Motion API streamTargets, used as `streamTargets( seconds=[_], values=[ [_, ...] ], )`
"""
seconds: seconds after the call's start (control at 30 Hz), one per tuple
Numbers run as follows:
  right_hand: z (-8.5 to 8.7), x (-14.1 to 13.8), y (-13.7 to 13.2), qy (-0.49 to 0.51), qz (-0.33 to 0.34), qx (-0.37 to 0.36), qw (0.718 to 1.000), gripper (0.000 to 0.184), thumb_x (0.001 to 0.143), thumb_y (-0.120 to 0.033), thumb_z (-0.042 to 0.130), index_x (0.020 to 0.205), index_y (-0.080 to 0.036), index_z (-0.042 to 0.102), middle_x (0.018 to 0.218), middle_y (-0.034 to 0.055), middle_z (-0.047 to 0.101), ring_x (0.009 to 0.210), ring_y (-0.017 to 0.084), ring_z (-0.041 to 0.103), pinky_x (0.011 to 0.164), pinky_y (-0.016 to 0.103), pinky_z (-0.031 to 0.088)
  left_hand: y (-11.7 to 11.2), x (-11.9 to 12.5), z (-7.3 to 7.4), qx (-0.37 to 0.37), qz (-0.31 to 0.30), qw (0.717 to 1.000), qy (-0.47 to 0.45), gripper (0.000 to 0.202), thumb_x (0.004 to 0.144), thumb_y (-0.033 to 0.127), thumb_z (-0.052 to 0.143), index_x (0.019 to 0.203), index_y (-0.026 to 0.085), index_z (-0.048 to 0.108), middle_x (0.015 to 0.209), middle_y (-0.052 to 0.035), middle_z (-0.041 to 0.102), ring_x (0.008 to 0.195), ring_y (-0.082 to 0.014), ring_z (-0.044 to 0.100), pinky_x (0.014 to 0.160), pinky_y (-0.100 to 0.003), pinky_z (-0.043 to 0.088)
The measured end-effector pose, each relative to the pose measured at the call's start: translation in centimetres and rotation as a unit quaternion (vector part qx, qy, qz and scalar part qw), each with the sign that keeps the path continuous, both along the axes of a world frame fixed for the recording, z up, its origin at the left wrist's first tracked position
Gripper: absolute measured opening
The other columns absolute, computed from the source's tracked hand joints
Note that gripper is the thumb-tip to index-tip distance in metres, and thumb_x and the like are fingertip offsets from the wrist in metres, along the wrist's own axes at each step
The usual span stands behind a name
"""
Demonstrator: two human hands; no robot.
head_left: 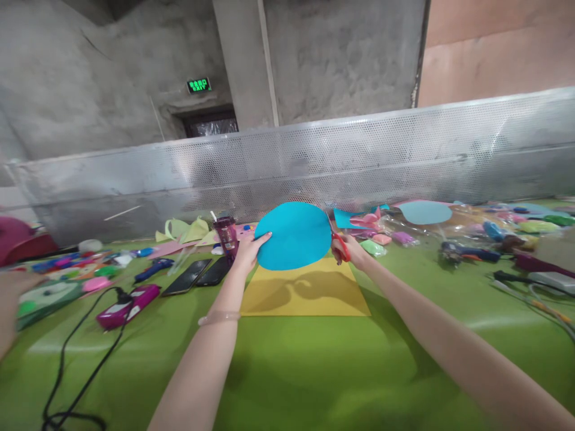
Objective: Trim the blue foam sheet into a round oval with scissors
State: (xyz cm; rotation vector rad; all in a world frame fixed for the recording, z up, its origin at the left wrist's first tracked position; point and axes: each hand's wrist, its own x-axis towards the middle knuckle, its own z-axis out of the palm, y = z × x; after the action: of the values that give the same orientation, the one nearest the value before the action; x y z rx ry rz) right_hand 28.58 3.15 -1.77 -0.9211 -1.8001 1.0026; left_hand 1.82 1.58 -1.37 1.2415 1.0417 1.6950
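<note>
A rounded blue paper point(294, 236) is held up above the table, its left edge pinched in my left hand point(249, 248). My right hand point(353, 250) grips red-handled scissors point(342, 246), whose blades stand upright at the paper's right edge. Whether the blades touch the paper, I cannot tell. Below lies a flat yellow sheet point(305, 296), with the shadow of the hands and paper across it. Blue paper scraps point(345, 219) rest behind my right hand.
A purple cup with a straw point(227, 235), two dark phones point(187, 277) and a magenta power strip point(128, 306) with a black cable are on the left. Another person's arm point(13, 299) shows at the left edge. Glue gun point(469, 251) and craft packets lie right; a perforated metal panel point(291, 158) stands behind.
</note>
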Motion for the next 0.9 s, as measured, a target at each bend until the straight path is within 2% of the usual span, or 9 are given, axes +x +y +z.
streamTargets(
  seconds=[0.63,0.9],
  values=[
    [-0.04,0.06,0.09,-0.016,-0.012,-0.002,1.000,0.026,0.068,-0.024,0.044,0.043,-0.018,0.041,0.034,-0.0019,0.047,0.031,0.008,0.039,0.036,0.021,0.039,0.10,-0.17,-0.12,-0.002,0.004,1.000,0.003,0.045,0.050,0.034,0.077,0.089,0.015,0.067,0.098,-0.0100,0.067,0.093,-0.0284,0.061,0.082,-0.041,0.048],
    [0.55,0.38,-0.50,-0.044,-0.005,0.006,0.999,0.029,0.072,-0.028,0.047,0.046,-0.018,0.040,0.036,-0.0019,0.046,0.032,0.008,0.042,0.038,0.021,0.041,-0.01,-0.51,0.05,-0.012,0.006,1.000,0.001,0.042,0.050,0.033,0.077,0.086,0.016,0.066,0.097,-0.0096,0.067,0.091,-0.0274,0.062,0.081,-0.040,0.049]
  ],
)
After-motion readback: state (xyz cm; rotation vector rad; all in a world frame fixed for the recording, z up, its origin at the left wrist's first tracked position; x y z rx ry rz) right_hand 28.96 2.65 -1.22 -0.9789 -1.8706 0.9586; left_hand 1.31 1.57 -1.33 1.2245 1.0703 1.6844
